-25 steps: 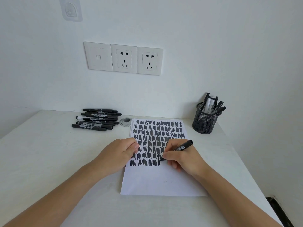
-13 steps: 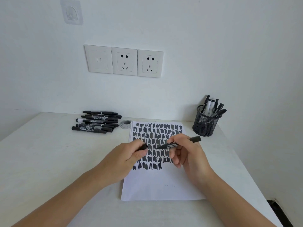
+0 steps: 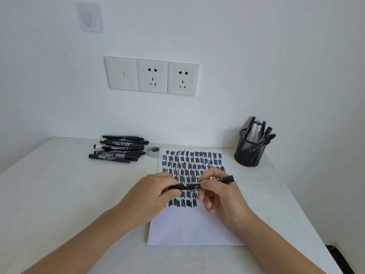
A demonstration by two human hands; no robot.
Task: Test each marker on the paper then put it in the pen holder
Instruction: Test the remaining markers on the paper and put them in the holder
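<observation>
Head view is showing the marker (image 3: 205,183) hanging level at frame centre over the paper (image 3: 189,230), right hand (image 3: 221,192) pinching its barrel, left hand (image 3: 152,196) pinching the cap (image 3: 176,187) at its left end.

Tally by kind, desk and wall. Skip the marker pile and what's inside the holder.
power sockets: 2
data plate: 1
adhesive hook: 1
pen holder: 1
paper sheet: 1
desk grommet: 1
held marker: 1
Total: 8
</observation>
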